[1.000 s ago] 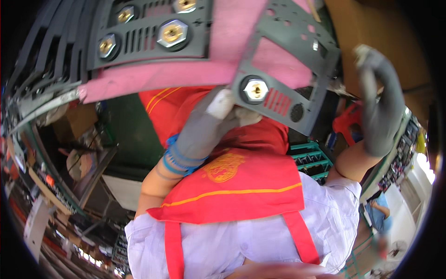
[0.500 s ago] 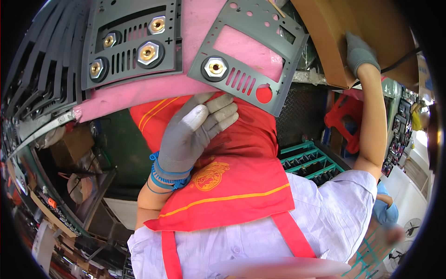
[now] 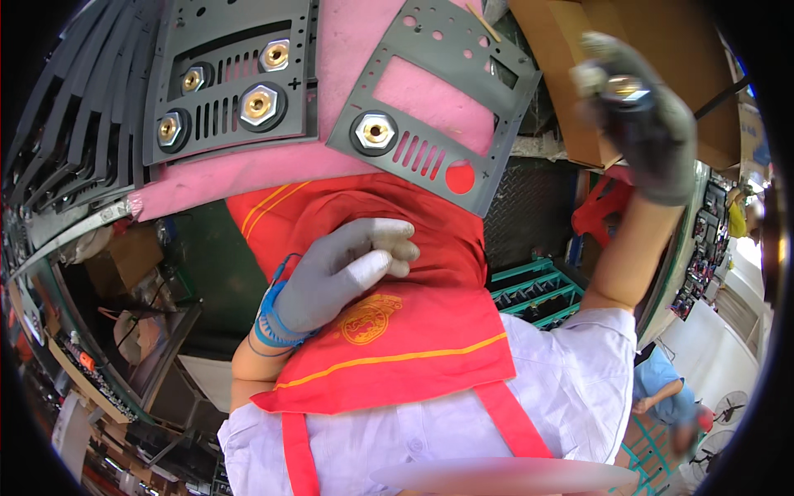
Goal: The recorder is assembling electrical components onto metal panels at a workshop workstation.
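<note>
My right hand (image 3: 657, 140), in a grey glove and smeared by motion, is shut on a socket connector (image 3: 627, 91) with a shiny nut and a dark body. It is above the right side, by the cardboard box. My left hand (image 3: 343, 273), also gloved, hovers over the red apron (image 3: 413, 351), fingers loosely curled, thumb apart, nothing seen in it. A dark grey metal panel (image 3: 372, 87) lies tilted ahead of me. One brass-centred connector (image 3: 374, 132) is fitted in it; beside the slots is a round hole with red showing through.
Pink foam (image 3: 343, 33) covers the bench. At left lie grey panels (image 3: 299, 124) with several connectors, beside a row of stacked panels (image 3: 74, 107). An open cardboard box (image 3: 571, 78) stands at right, a red stool (image 3: 591, 211) below. A person in blue (image 3: 662, 388) is farther off.
My right hand has come out of the cardboard box with a socket connector in it. My left hand has drawn back from the panel's edge toward me, its fingers more curled.
</note>
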Action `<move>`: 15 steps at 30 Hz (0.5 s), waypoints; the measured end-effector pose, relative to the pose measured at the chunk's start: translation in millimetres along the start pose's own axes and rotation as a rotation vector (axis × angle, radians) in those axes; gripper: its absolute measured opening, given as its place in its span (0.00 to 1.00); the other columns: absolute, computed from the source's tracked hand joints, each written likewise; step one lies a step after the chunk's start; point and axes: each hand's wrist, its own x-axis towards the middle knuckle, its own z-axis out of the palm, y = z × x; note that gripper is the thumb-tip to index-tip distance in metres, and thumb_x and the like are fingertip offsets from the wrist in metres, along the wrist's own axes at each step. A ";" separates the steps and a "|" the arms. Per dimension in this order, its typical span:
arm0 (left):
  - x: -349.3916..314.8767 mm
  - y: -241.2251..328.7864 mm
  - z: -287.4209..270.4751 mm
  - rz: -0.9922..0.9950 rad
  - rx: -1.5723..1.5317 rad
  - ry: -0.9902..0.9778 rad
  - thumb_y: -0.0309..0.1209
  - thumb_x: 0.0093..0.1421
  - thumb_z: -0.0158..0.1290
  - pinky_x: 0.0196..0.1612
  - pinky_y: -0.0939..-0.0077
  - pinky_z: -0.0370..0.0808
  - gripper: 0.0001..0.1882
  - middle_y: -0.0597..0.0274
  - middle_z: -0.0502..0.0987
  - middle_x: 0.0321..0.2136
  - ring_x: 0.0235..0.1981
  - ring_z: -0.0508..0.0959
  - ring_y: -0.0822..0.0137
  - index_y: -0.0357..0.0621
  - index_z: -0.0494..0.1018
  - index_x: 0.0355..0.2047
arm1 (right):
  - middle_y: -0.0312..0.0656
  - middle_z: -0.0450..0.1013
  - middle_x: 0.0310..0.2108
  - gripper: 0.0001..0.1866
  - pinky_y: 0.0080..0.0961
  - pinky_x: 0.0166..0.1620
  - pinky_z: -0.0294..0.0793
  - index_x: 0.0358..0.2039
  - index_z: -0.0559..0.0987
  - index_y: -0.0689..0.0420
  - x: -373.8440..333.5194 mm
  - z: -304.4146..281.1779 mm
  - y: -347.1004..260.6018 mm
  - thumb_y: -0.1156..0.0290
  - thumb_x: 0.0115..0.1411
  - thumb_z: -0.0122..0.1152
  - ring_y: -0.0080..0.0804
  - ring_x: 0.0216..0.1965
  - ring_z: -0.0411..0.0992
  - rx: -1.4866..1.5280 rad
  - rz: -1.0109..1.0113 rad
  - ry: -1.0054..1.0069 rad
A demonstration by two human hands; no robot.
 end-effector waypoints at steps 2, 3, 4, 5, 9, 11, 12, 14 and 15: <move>1.4 8.5 9.4 0.074 0.046 -0.004 0.26 0.63 0.44 0.52 0.72 0.69 0.20 0.53 0.73 0.44 0.47 0.73 0.68 0.33 0.63 0.56 | 0.45 0.70 0.41 0.34 0.21 0.33 0.63 0.58 0.63 0.66 4.4 26.5 17.8 0.49 0.63 0.44 0.23 0.25 0.63 0.342 0.248 -0.183; 1.3 12.8 14.1 0.147 0.097 0.006 0.25 0.62 0.45 0.51 0.73 0.69 0.20 0.54 0.74 0.43 0.46 0.73 0.70 0.34 0.64 0.55 | 0.46 0.69 0.40 0.33 0.20 0.30 0.61 0.58 0.63 0.65 3.4 44.9 28.8 0.50 0.63 0.43 0.21 0.22 0.60 0.655 0.379 -0.173; 2.6 16.4 18.7 0.219 0.168 0.064 0.22 0.59 0.50 0.45 0.73 0.72 0.18 0.55 0.76 0.39 0.40 0.76 0.68 0.34 0.68 0.50 | 0.45 0.69 0.38 0.31 0.20 0.30 0.59 0.57 0.64 0.64 3.5 59.3 34.2 0.51 0.64 0.43 0.19 0.21 0.57 0.764 0.432 -0.181; 4.3 20.8 21.0 0.230 0.165 0.091 0.22 0.59 0.50 0.45 0.73 0.72 0.18 0.55 0.76 0.39 0.40 0.76 0.68 0.34 0.68 0.50 | 0.47 0.73 0.36 0.30 0.24 0.34 0.70 0.56 0.65 0.66 2.3 72.9 39.9 0.53 0.63 0.46 0.27 0.27 0.69 0.903 0.413 -0.205; 17.9 35.8 20.2 0.800 0.834 0.221 0.18 0.51 0.55 0.41 0.73 0.73 0.17 0.51 0.75 0.37 0.37 0.76 0.61 0.35 0.73 0.44 | 0.46 0.72 0.39 0.30 0.27 0.43 0.73 0.57 0.63 0.65 -9.0 104.7 43.3 0.53 0.64 0.46 0.31 0.35 0.73 0.910 0.465 -0.207; 25.5 37.6 19.8 1.043 1.075 0.373 0.23 0.48 0.62 0.41 0.73 0.73 0.18 0.52 0.74 0.38 0.37 0.76 0.60 0.37 0.74 0.42 | 0.46 0.72 0.40 0.30 0.28 0.46 0.73 0.57 0.63 0.65 -15.8 113.8 43.0 0.53 0.64 0.47 0.32 0.38 0.74 0.822 0.477 -0.161; 26.5 34.6 24.4 1.064 1.118 0.519 0.30 0.45 0.66 0.41 0.72 0.74 0.20 0.54 0.73 0.39 0.37 0.76 0.61 0.39 0.76 0.40 | 0.44 0.72 0.40 0.29 0.27 0.46 0.72 0.56 0.64 0.65 -19.0 118.2 43.7 0.53 0.64 0.48 0.31 0.39 0.73 0.687 0.419 -0.146; 30.6 29.4 27.1 1.049 1.031 0.596 0.31 0.44 0.67 0.40 0.72 0.74 0.22 0.55 0.73 0.40 0.38 0.76 0.61 0.39 0.76 0.40 | 0.42 0.72 0.40 0.28 0.25 0.47 0.71 0.53 0.67 0.64 -23.8 126.6 45.8 0.52 0.63 0.49 0.28 0.40 0.72 0.420 0.298 -0.113; 31.4 26.7 27.5 1.050 0.963 0.646 0.33 0.43 0.68 0.40 0.71 0.74 0.23 0.55 0.72 0.40 0.38 0.76 0.61 0.40 0.76 0.39 | 0.41 0.72 0.40 0.27 0.24 0.47 0.70 0.51 0.68 0.63 -25.0 130.0 46.8 0.52 0.63 0.50 0.27 0.40 0.71 0.288 0.235 -0.095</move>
